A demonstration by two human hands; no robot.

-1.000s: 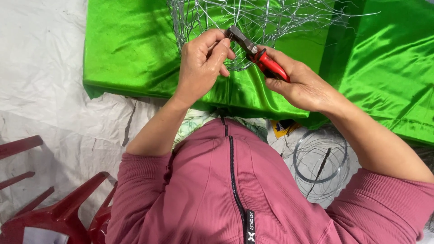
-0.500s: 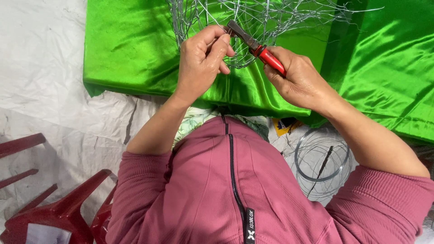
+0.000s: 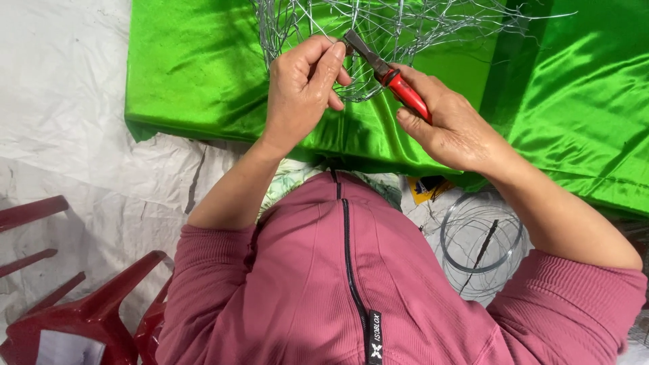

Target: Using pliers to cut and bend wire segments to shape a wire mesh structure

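Left hand [image 3: 301, 94]: pinched on a strand of the wire frame [image 3: 378, 34], over the green satin cloth [image 3: 196, 74].
Right hand [image 3: 449, 125]: closed round the red-handled pliers [image 3: 389, 71].
Change: pliers lifted slightly toward the strand since a second ago; jaws seemingly closed on it, so the twisting is judged underway.

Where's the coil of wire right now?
In the head view, the coil of wire lies on the white sheet at lower right, under the right forearm, just below the green cloth.
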